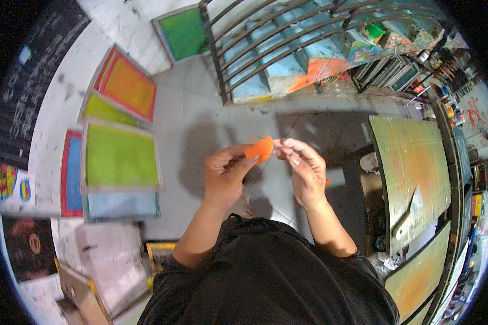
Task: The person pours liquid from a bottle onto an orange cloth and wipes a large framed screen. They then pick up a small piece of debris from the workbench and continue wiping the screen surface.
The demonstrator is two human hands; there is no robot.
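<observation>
In front of my body, above the grey tiled floor, my left hand (227, 172) pinches a small, curved orange piece (260, 149) between thumb and fingers. What the piece is made of I cannot tell. Just to its right is my right hand (307, 170), palm turned inward and fingers bent, their tips close to the piece's right edge. Whether those fingertips touch it or hold a thin part of it is blurred. A putty knife (408, 215) with a pale blade lies on the yellow-green board at the right, away from both hands.
Framed printing screens (122, 156) lean against the white wall at the left. Ahead, a metal railing (223, 77) borders blue steps (282, 61). Yellow-green boards (415, 162) on a rack stand at the right, and more frames (386, 73) are stacked beyond.
</observation>
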